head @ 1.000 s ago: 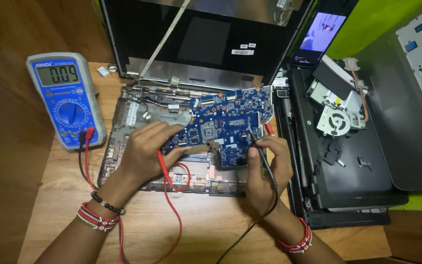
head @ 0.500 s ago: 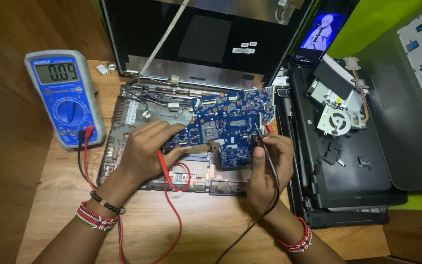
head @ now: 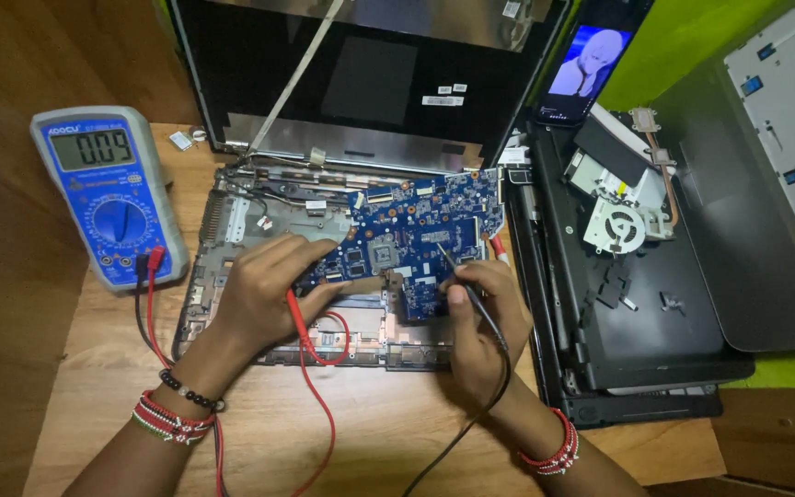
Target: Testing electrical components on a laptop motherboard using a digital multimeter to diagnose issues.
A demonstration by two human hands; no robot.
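The fingers of the left hand are curled around the red probe, gripping it with its tip pressed down at the left edge of the blue motherboard. To the far left, a blue multimeter lies on the wooden table, its red lead running from its lower sockets under the left wrist and looping across the table. The motherboard sits in the open laptop base, in front of the raised dark lid. The right hand pinches the black probe between thumb and fingers like a pen, its tip touching the board near the middle. The black lead trails back past the right wrist. Both wrists wear beaded bracelets. Further right lies a black laptop cover carrying a cooling fan and loose parts, with a phone propped above it, its screen lit.
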